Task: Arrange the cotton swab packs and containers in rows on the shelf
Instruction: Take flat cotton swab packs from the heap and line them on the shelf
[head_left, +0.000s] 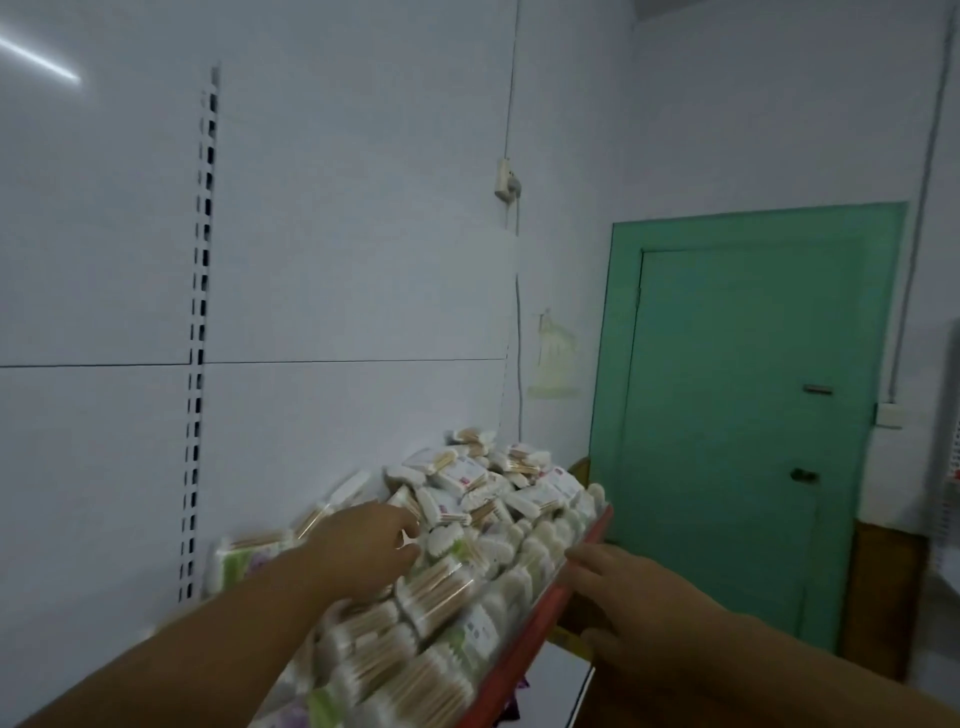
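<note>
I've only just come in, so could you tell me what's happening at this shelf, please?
A person is sorting cotton swab packs on a shelf with a red front edge. The left hand reaches in among them, fingers curled; the blur hides whether it grips one. The right hand rests at the red edge, fingers relaxed. Near packs lie in rows; farther ones are heaped.

white wall panels (337, 234) | slotted upright (200, 332) | green door (737, 415) | wall socket (506, 182)
</note>
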